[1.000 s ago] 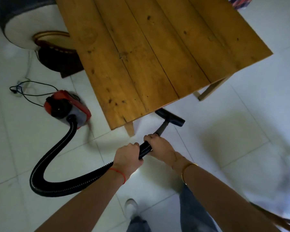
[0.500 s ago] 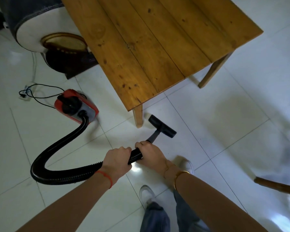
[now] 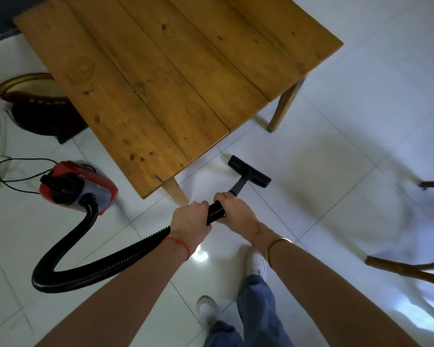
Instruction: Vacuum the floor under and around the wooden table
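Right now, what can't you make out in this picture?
Head view only:
- Floor under the wooden table: hidden by its top.
- Far table legs: hidden too.
- Plug end of the cord: too small, at the left edge.
- Chair: cut off right, blurred.
- Round dark object: partly behind the table.

A glossy white tiled floor (image 3: 336, 151) carries a plank-topped wooden table (image 3: 176, 71), its top bare. A red canister vacuum (image 3: 78, 187) sits left of the table's near leg (image 3: 176, 191), its black hose (image 3: 90, 269) looping over the tiles. The black nozzle (image 3: 249, 171) rests flat just off the table's edge. A thin cord (image 3: 18, 171) trails left. Two white shoes (image 3: 256, 264) stand below.
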Tool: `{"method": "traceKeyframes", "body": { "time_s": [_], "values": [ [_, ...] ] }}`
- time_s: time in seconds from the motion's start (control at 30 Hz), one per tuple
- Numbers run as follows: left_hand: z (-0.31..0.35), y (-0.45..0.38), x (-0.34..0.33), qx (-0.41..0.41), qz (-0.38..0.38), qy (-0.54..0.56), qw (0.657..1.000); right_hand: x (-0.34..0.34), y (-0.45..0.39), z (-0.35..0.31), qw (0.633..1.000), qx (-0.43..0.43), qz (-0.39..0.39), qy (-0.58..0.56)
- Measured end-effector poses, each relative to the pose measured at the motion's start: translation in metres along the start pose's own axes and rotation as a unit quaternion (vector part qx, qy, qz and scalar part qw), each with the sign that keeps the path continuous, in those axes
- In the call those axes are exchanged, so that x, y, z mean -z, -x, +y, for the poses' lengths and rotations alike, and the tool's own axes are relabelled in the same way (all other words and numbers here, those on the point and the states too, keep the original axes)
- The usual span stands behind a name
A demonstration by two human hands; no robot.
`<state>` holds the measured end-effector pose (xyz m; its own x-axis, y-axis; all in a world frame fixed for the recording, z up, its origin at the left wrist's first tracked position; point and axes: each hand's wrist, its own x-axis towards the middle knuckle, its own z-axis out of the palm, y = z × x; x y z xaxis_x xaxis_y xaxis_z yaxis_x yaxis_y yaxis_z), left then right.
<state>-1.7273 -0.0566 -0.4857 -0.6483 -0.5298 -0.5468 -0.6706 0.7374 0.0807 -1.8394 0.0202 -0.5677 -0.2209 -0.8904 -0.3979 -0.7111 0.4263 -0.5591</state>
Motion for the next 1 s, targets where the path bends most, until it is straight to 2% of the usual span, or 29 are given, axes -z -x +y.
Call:
{"method": "traceKeyframes", "body": {
  "time_s": [0.3,0.57,0.77,1.0],
  "values": [
    [0.085,-0.098,0.033,-0.010,0.009,0.017,1.000,0.082,-0.033,0.100,0.999,-0.025,0.013,0.016],
    [0.126,-0.148,0.050,-0.029,0.017,0.034,0.999,0.126,-0.050,0.150,0.998,-0.050,0.007,0.048],
    [0.117,-0.140,0.051,-0.037,0.012,0.040,0.998,0.126,-0.047,0.140,0.998,-0.051,-0.020,0.042],
    [0.064,-0.087,0.041,-0.038,-0.009,0.029,0.999,0.083,-0.029,0.078,0.997,-0.044,-0.044,0.039]
  ]
}}
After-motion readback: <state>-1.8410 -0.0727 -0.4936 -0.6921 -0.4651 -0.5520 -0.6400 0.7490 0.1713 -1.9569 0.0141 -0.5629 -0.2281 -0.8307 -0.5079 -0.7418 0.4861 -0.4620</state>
